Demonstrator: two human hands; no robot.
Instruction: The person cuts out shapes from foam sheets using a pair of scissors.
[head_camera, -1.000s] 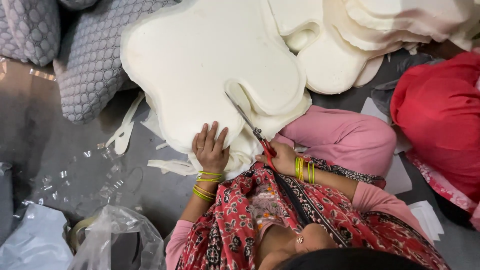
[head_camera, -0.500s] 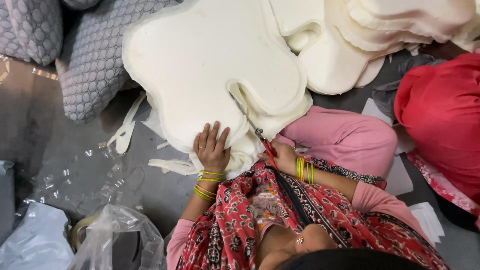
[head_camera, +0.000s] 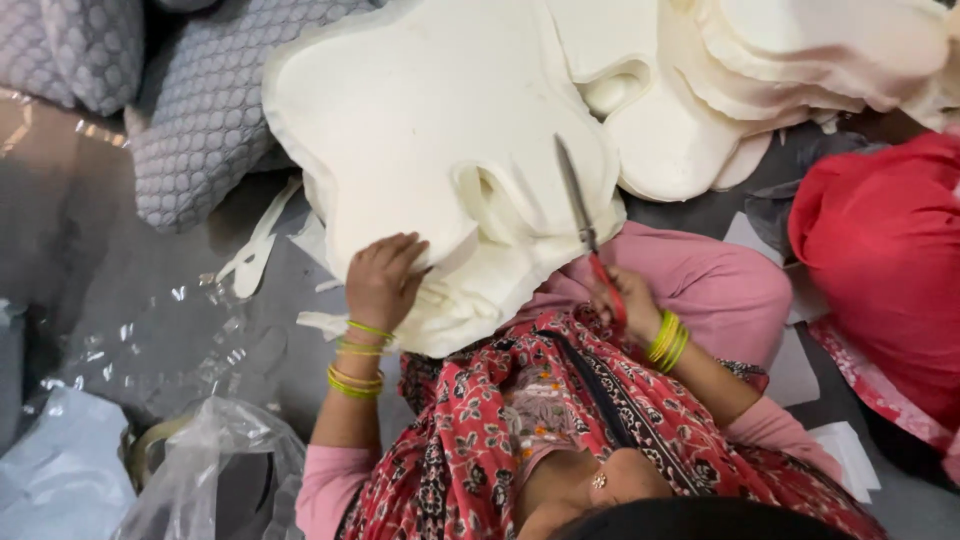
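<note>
Plastic sheeting (head_camera: 190, 470) lies crumpled at the far left of my view on the grey floor (head_camera: 120, 290), with two grey quilted cushions (head_camera: 195, 120) above it and thin cream offcut strips (head_camera: 255, 250) just beside the cut piece. Moving right, I see the left hand (head_camera: 383, 280) spread flat, fingers open, pressing down on the lower edge of the big cream foam piece (head_camera: 420, 130) that rests on my lap and the floor; green and yellow bangles (head_camera: 355, 360) ring that wrist. The foam's edge curls up in a fold near its middle, just right of that hand. Further right, the right hand (head_camera: 622, 300) is closed around the red handles of a pair of scissors (head_camera: 580, 205), whose blades point up and away over the foam's right edge; I cannot tell whether the blades touch the foam. Beyond them a stack of similar cream foam shapes (head_camera: 800, 60) fills the top right, and a person in red cloth (head_camera: 880, 260) sits at the far right, well apart from my hands.
</note>
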